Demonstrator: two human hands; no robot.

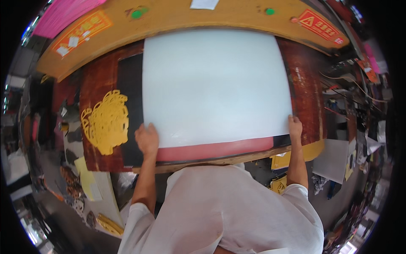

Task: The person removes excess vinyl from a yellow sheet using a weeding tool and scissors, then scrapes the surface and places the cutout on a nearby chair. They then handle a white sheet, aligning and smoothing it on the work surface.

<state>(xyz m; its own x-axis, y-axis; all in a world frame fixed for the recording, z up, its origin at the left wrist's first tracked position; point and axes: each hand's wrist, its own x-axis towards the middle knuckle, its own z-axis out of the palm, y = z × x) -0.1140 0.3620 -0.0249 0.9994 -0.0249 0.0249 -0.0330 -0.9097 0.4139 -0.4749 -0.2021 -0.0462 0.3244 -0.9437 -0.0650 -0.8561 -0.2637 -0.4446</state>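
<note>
A large white sheet (218,89), smooth and slightly glossy, lies across the machine's bed, its far edge reaching the yellow beam. My left hand (146,139) is closed on its near left corner. At the right edge, close to the near corner, my right hand (295,126) pinches the sheet, thumb on top. Under the sheet a reddish-pink layer (215,149) shows along the near side, with a black mat (131,106) on the left. Left of the mat sits a pile of yellow cut-out pieces (108,122), some ring-shaped.
A yellow machine beam (203,17) with green buttons and red warning labels spans the far side. The bed (306,84) is worn reddish brown. At lower left stands a side table (103,190) with sheets and yellow pieces. A grey box-like panel (332,160) stands at right.
</note>
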